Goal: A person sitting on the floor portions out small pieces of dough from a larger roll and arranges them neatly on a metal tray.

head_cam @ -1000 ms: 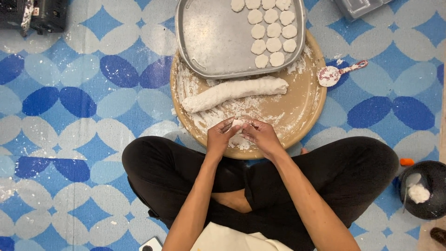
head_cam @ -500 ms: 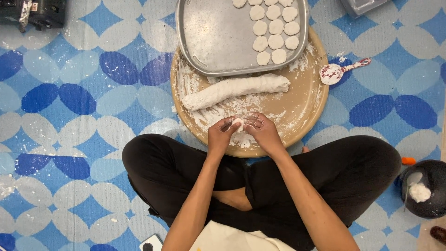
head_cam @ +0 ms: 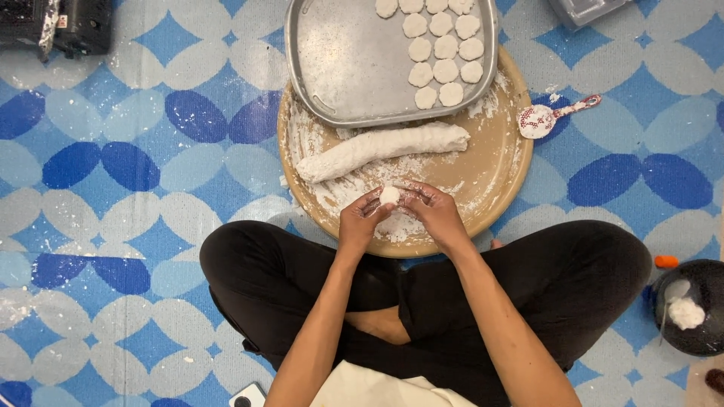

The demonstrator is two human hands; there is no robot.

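I sit cross-legged before a round tan board point(head_cam: 490, 162) dusted with flour. My left hand point(head_cam: 360, 222) and my right hand point(head_cam: 432, 212) meet over its near edge, and both pinch a small white dough ball point(head_cam: 389, 196) between the fingertips. A long roll of white dough point(head_cam: 381, 149) lies across the board just beyond my hands. A dented metal tray point(head_cam: 351, 64) rests on the board's far part. Several flattened dough discs point(head_cam: 441, 47) sit in rows at the tray's right side.
A small patterned spoon point(head_cam: 544, 118) lies on the blue and white mat to the board's right. A dark bowl point(head_cam: 690, 309) with white flour stands at the right edge, an orange bit beside it. Black boxes point(head_cam: 56, 26) sit at the far left. A phone point(head_cam: 245, 396) lies near my left knee.
My hands stay in place and keep working the small dough ball between the fingers; it now shows more clearly above the fingertips. Nothing else has moved.
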